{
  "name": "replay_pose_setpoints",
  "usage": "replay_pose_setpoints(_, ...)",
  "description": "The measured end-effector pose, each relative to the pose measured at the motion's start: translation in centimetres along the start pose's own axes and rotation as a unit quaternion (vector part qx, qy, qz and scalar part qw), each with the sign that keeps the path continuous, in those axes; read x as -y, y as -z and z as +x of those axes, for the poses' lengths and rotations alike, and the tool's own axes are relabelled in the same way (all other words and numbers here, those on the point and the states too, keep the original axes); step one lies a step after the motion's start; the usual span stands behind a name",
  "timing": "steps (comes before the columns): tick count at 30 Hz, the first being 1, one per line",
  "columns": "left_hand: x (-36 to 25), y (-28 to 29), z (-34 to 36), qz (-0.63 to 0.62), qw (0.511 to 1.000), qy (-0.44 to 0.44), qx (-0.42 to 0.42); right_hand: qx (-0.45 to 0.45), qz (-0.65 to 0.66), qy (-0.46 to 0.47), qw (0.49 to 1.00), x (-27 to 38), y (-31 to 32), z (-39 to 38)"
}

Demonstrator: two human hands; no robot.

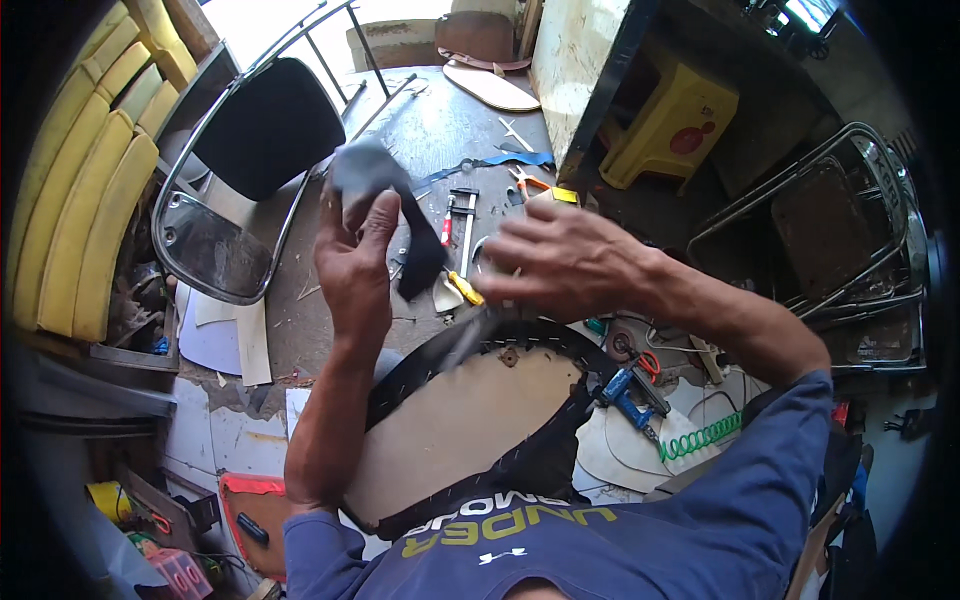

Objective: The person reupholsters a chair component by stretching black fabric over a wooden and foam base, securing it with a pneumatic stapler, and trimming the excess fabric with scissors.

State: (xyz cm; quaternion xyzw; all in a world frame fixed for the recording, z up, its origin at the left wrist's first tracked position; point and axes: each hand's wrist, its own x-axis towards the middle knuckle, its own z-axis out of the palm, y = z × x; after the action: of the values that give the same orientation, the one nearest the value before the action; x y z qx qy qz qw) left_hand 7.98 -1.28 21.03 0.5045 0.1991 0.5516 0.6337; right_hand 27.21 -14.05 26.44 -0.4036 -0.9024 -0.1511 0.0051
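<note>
My left hand (355,255) is raised, its thumb and fingers closed on a piece of black material (424,245) that hangs down to the right; its upper part is blurred. My right hand (570,255) is at the middle right, its fingers smeared by motion, so I cannot make out whether it holds anything. A grey blurred streak (468,342) shows below it. Across my lap lies a rounded seat panel (470,410) with bare tan board in the middle. Black cover fabric (540,452) is folded over its edge and fixed with a row of staples.
A blue staple gun (628,398) with a green coiled hose (700,437) lies right of the panel. Ahead are a bar clamp (466,235), a yellow-handled tool (464,288) and orange-handled pliers (528,180). A metal chair (270,130) stands left, a yellow stool (670,125) and folding chairs (820,230) right.
</note>
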Motion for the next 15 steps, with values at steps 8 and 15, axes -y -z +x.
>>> replay_pose_setpoints(8, 0.3, 1.2, 0.0, 0.331, 0.94, -0.056, 0.058, -0.099, 0.612, -0.434, 0.654, 6.0, 1.9, -7.0)
replay_pose_setpoints(15, -4.7, -2.0, -4.5, 0.468, 0.792, -0.244, 0.306, -0.254, 0.582, -0.582, 0.508, 12.2, -4.4, -7.0)
